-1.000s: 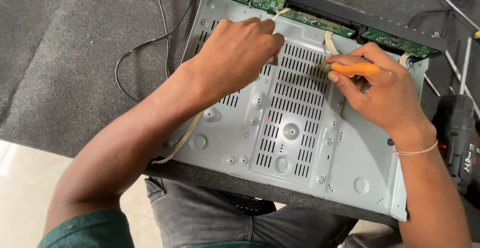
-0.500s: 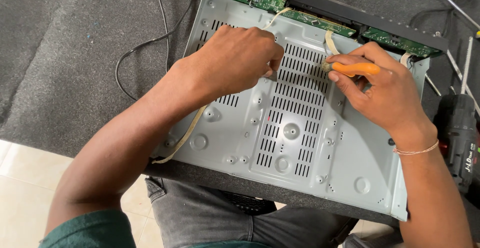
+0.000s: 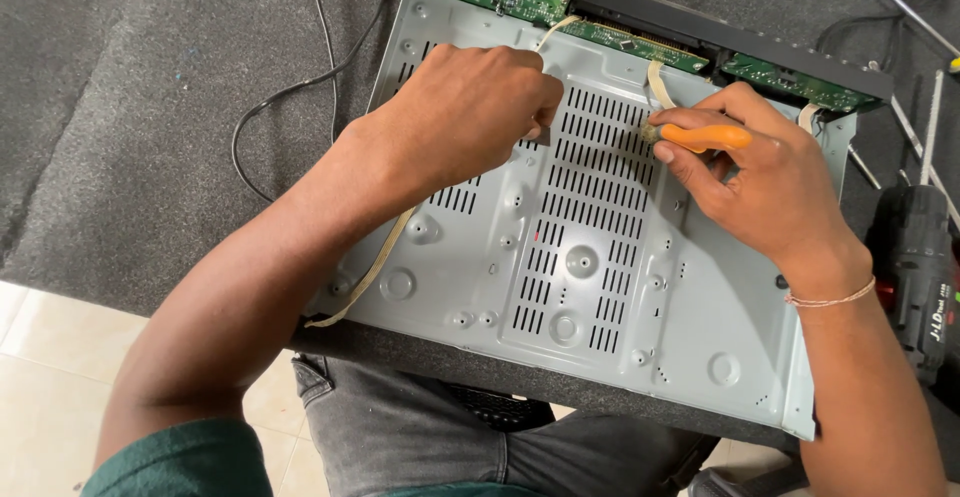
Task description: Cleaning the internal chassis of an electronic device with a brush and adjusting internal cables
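So the orange-handled screwdriver (image 3: 705, 137) is pinched in my right hand (image 3: 765, 192) over the grey vented chassis (image 3: 560, 257), my left hand (image 3: 470, 107) curled shut just beside it on the vents, green circuit boards (image 3: 640, 45) beyond both, black drill (image 3: 915, 267) right of my wrist.

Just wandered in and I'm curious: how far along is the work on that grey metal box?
Looks done: the grey metal chassis lies flipped, its green circuit boards exposed along the far edge. In hand: the right hand grips an orange-handled screwdriver at the vent slots, while the left hand presses on the panel. Left: the chassis looks unopened; the cordless drill lies unused.
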